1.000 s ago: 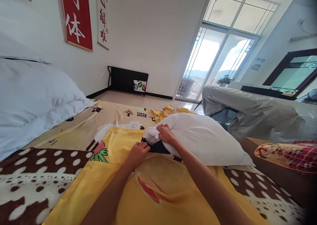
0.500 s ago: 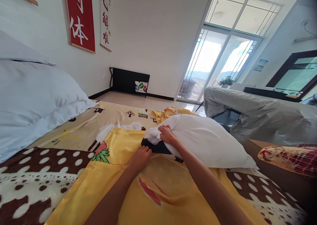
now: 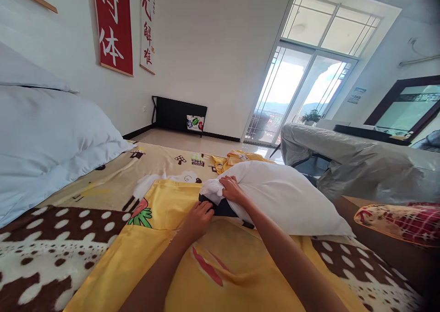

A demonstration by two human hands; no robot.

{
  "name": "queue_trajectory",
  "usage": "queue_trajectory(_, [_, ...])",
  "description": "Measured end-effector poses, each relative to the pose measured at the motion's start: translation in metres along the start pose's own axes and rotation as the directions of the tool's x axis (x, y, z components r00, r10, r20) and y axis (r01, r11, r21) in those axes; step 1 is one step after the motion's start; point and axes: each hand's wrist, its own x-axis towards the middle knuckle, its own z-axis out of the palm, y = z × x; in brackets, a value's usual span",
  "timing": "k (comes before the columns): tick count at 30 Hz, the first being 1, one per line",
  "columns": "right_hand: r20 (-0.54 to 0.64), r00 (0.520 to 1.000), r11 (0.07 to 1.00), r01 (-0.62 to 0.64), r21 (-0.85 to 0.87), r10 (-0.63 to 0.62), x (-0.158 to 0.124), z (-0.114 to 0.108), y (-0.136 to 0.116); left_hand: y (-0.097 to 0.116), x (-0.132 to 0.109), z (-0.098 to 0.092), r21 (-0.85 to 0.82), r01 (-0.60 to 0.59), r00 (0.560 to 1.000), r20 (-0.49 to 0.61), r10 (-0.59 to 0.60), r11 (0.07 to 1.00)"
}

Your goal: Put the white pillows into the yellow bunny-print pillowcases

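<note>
A plump white pillow [image 3: 285, 197] lies on a yellow printed cloth [image 3: 202, 266], its near-left end bunched up. My right hand [image 3: 233, 189] is closed around that bunched white corner. Just left of and below it, my left hand [image 3: 201, 216] has its fingers curled onto dark fabric [image 3: 225, 208] that shows beneath the bunched end. Whether this fabric belongs to the pillow or is a separate piece, I cannot tell. The fingertips of my left hand are partly hidden in its folds.
Under everything spreads a brown and beige patterned blanket [image 3: 103, 183]. White pillows [image 3: 55, 133] are stacked at the left. Another yellow cloth [image 3: 237, 158] lies crumpled behind the pillow. Plastic-covered furniture [image 3: 364, 161] and a brown box [image 3: 371, 229] with red patterned fabric stand at the right.
The left hand has shifted slightly to the right along the dark fabric. My right hand keeps its hold on the bunched corner. The view has tilted a little.
</note>
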Motion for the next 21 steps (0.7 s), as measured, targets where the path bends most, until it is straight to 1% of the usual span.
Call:
queue_trajectory(4, [0.019,1.0,1.0,-0.001,-0.018,0.001,0.0,0.0,-0.001,0.002,0.0,-0.007,-0.063,-0.036,0.999,0.036,0.039,0.997])
queue_trajectory(8, [0.053,0.999,0.999,0.009,-0.036,-0.007,-0.001,-0.001,-0.005,0.0,0.003,-0.014,-0.087,0.02,0.997,0.079,-0.013,0.996])
queue_trajectory(12, [0.131,0.991,0.998,0.046,-0.044,-0.04,0.0,-0.007,-0.006,-0.002,0.009,-0.026,-0.109,0.073,0.99,0.127,-0.059,0.991])
queue_trajectory(17, [0.248,0.963,0.993,0.115,-0.035,-0.103,0.002,-0.021,-0.001,0.0,0.015,-0.046,-0.132,0.081,0.975,0.218,-0.051,0.988])
queue_trajectory(19, [0.249,0.962,0.992,0.123,-0.04,-0.11,0.001,-0.023,-0.001,0.001,0.016,-0.054,-0.13,0.084,0.965,0.256,-0.049,0.988])
queue_trajectory(21, [0.218,0.971,0.992,0.116,-0.054,-0.102,-0.002,-0.022,-0.003,0.001,0.018,-0.06,-0.123,0.094,0.958,0.283,-0.056,0.988])
